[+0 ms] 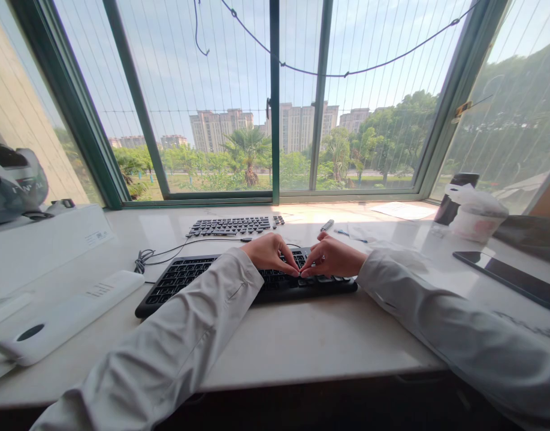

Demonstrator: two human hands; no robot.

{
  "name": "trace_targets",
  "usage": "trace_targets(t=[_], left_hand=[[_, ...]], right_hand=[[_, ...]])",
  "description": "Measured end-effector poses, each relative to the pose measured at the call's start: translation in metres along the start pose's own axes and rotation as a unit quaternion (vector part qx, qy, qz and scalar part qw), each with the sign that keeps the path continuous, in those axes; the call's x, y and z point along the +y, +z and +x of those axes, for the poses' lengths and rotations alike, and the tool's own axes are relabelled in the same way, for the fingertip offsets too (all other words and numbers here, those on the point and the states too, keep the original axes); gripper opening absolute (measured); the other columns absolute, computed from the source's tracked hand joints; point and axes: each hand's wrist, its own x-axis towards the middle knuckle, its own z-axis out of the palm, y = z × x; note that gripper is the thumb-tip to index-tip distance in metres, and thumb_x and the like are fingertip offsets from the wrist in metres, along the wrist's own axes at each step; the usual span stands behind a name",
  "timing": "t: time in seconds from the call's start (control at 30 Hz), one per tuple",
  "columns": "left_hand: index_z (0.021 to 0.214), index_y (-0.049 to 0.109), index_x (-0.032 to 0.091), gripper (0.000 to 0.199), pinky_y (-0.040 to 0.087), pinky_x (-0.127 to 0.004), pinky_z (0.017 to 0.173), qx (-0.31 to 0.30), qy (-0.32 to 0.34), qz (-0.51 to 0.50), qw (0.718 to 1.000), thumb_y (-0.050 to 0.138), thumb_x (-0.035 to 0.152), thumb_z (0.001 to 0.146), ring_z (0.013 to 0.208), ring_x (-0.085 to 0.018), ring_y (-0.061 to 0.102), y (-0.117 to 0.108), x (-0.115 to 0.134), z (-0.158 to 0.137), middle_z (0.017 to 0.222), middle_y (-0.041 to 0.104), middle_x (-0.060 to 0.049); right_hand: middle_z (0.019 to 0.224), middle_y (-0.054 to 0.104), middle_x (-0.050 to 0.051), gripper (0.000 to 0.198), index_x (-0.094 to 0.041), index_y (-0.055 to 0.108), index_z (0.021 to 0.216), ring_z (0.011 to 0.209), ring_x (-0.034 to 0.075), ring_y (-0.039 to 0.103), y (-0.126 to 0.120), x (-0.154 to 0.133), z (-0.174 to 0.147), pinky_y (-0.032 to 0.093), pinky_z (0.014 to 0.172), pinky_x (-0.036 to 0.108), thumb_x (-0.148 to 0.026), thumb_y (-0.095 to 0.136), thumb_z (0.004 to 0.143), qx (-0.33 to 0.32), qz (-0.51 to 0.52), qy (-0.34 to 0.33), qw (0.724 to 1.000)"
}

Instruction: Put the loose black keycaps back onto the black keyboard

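Observation:
A black keyboard (176,278) lies on the white counter, most of its left side showing bare key sockets without caps. Over its right part, my left hand (269,252) and my right hand (331,257) come together, fingertips nearly touching just above the keys. Both are closed in a pinch; whatever sits between the fingers is too small to make out. Some keycaps (324,279) are seated along the near right edge of the keyboard, partly beneath my right hand. Behind it, loose black keycaps (230,225) lie in rows on the counter.
A coiled cable (142,261) lies left of the keyboard, near a long white device (72,317) and a white box (54,239). A small tool (328,225) and a blue pen-like stick (350,236) lie behind my right hand. At right are a phone (511,278) and a bagged tub (477,218).

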Motion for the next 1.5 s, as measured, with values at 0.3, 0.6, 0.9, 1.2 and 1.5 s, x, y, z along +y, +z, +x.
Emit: trace_targets(t=[0.3,0.6,0.9,1.2,1.5], left_hand=[[0.081,0.078,0.018,0.035,0.029,-0.022,0.053,0.006,-0.003,-0.002,1.0,0.072,0.049,0.065,0.055,-0.008,0.043,0.001,0.001,0.001,0.055,0.063,0.001],[0.085,0.077,0.018,0.04,0.04,-0.022,0.065,-0.033,-0.079,-0.066,0.994,0.073,0.051,0.063,0.071,-0.014,0.059,0.003,-0.001,0.003,0.075,0.072,-0.003],[0.083,0.075,0.016,0.041,0.042,-0.024,0.073,-0.04,-0.16,-0.105,0.981,0.078,0.047,0.057,0.076,-0.015,0.062,0.005,-0.004,0.007,0.078,0.072,-0.004],[0.081,0.076,0.018,0.038,0.043,-0.024,0.076,-0.044,-0.2,-0.107,0.973,0.08,0.045,0.055,0.079,-0.016,0.063,0.001,0.004,0.005,0.08,0.073,-0.004],[0.088,0.077,0.023,0.039,0.04,-0.022,0.079,-0.068,-0.207,-0.052,0.974,0.077,0.049,0.058,0.089,-0.017,0.062,-0.004,0.007,0.004,0.083,0.074,0.0]], right_hand=[[0.052,0.06,-0.001,0.038,-0.027,0.077,0.074,0.056,0.01,0.041,-0.003,-0.003,-0.001,0.029,0.078,0.032,-0.059,0.057,0.079,0.005,-0.026,-0.026,0.999],[0.051,0.06,-0.005,0.03,-0.027,0.076,0.075,0.051,0.007,0.042,0.0,0.0,0.0,0.027,0.082,0.034,-0.053,0.062,0.078,0.007,-0.017,-0.016,1.0],[0.05,0.063,-0.004,0.033,-0.025,0.076,0.075,0.051,0.008,0.05,-0.001,0.001,-0.001,0.031,0.083,0.031,-0.053,0.06,0.079,-0.006,0.022,-0.01,1.0],[0.051,0.061,0.0,0.049,-0.017,0.075,0.092,0.047,0.01,0.054,-0.001,0.006,-0.001,0.037,0.05,0.021,-0.059,0.057,0.077,-0.068,0.164,0.054,0.983],[0.052,0.063,-0.003,0.041,-0.024,0.076,0.091,0.052,0.009,0.054,0.0,0.005,0.0,0.038,0.073,0.026,-0.058,0.059,0.076,-0.049,0.107,0.02,0.993]])
